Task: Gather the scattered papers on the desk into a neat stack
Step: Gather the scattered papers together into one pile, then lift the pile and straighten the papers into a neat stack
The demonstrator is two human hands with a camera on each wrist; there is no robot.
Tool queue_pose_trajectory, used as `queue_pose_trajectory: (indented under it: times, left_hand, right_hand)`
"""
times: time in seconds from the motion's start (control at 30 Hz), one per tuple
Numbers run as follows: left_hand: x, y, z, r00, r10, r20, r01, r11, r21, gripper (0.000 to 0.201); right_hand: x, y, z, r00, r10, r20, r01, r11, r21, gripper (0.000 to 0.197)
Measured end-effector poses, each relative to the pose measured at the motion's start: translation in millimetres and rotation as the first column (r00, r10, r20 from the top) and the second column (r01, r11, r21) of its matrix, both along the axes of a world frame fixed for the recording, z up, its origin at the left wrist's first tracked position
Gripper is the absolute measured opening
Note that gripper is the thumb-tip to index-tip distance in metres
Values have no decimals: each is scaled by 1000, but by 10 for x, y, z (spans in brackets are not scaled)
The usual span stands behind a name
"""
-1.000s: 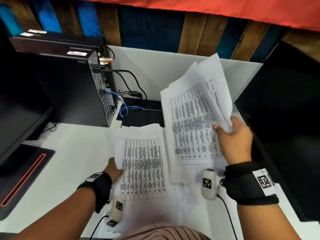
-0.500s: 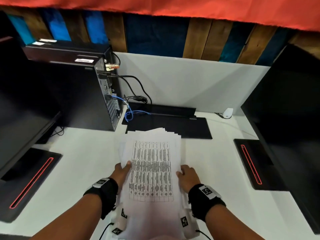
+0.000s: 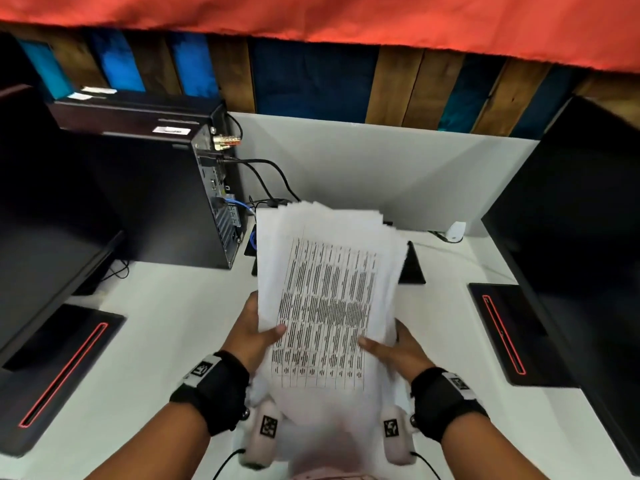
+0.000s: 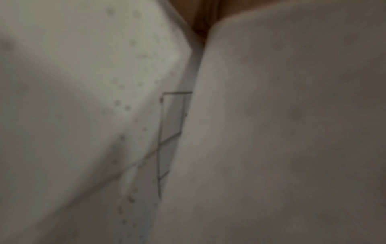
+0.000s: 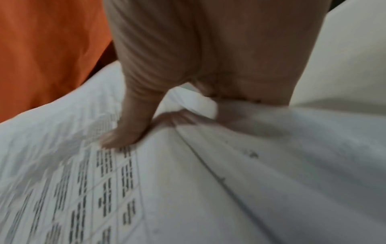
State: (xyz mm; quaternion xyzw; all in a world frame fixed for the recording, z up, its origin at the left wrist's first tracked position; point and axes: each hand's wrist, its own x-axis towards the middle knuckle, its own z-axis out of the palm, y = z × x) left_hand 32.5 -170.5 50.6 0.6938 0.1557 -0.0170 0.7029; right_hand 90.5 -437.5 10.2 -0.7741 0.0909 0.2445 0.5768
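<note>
A stack of white papers [image 3: 329,299] printed with tables is lifted off the white desk [image 3: 149,341], tilted up toward me, its top edges slightly fanned. My left hand [image 3: 256,332] grips its left edge, thumb on the top sheet. My right hand [image 3: 398,348] grips the right edge, thumb pressed on the print. In the right wrist view the thumb [image 5: 125,132] presses the papers [image 5: 188,181], and the fingers go under them. The left wrist view shows only blurred papers [image 4: 104,115] close up.
A black computer tower [image 3: 145,195] with cables stands at back left. Dark monitors [image 3: 571,237] flank both sides, each on a base with a red line [image 3: 505,334]. A black keyboard [image 3: 412,268] lies behind the papers. A small white device [image 3: 455,232] sits at back right.
A second ago my right hand held a separate bunch aloft; it was laid on the pile. Both hands squared the pile flat on the desk, then lifted it and tilted it up.
</note>
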Motion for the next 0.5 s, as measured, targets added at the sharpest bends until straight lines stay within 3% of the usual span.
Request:
queue_pose_trajectory:
  times: [0.07,0.13,0.27,0.33,0.5]
  left_hand:
    - [42,-21,258,998,-19,64,24,997,-75,58]
    - [85,-38,503,989,2,147,14,994,-108,55]
    - [110,-49,901,948,49,313,-36,998,-49,52]
    - [100,-51,1036,929,53,366,-48,999,-22,48]
    - [35,-75,922,944,8,330,-37,996,83,46]
  right_hand:
    - [-12,-13,277,999,-38,-13,41,952,304,86]
    - [-20,13,610,989,-124,79,83,914,397,63]
    - [-66,17,1198,901,-256,351,113,918,380,33]
    - [-119,13,1369,858,-270,438,90,917,389,28]
    - [-177,60,1235,826,-309,471,167,933,319,20]
